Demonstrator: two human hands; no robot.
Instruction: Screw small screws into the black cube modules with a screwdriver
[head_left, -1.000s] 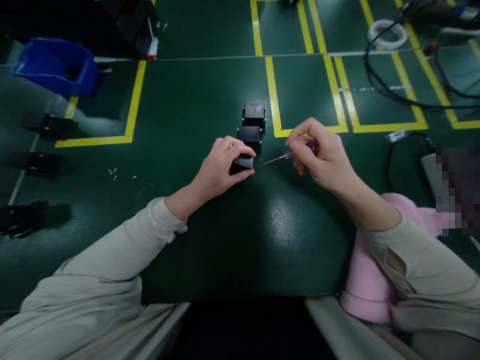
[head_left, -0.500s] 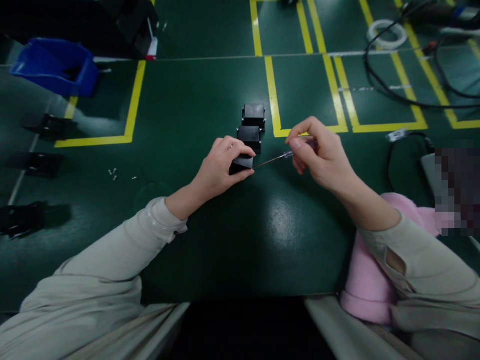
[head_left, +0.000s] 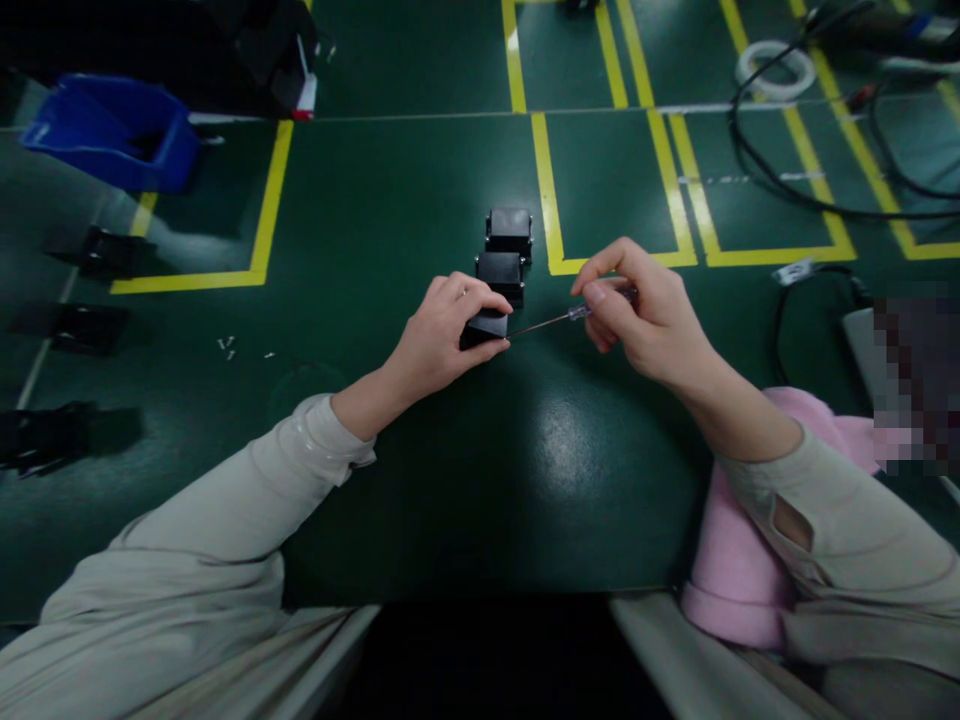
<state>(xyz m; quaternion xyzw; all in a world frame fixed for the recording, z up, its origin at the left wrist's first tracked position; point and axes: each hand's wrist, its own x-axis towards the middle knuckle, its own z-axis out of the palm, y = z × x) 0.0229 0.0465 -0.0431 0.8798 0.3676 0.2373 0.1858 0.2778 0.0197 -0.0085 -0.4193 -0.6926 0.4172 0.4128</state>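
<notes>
**Driver tip at the block, hands barely moving**

My left hand (head_left: 442, 335) is closed around a small black block (head_left: 486, 327), thumb below and fingers curled over the top, pressing it to the mat (head_left: 420, 480) near the middle of the bench. My right hand (head_left: 645, 320) pinches the clear handle of a thin screwdriver (head_left: 551, 321) between thumb and fingertips. The shaft runs left and slightly down, and its tip meets the right face of the block just by my left thumb.

Over the last second almost nothing has shifted. The block sits in the same spot, the left hand keeps the same hold, and the right hand has moved only a hair, with the fingers rolled a touch around the handle. I read that as the driver being worked in place at the block, not lifted away. I cannot see a screw head under the tip.

Just beyond the held block, two more blocks (head_left: 501, 272) stand in a short row running away from me. Yellow tape (head_left: 270, 200) marks off boxes on the mat. A few loose screws (head_left: 226, 346) lie well to the left, with dark parts (head_left: 75, 328) along the left edge and a blue bin (head_left: 112, 130) at far left. Cables (head_left: 780, 190) and a white ring (head_left: 775, 65) lie far right. A pink pad (head_left: 739, 570) sits under my right forearm.
</notes>
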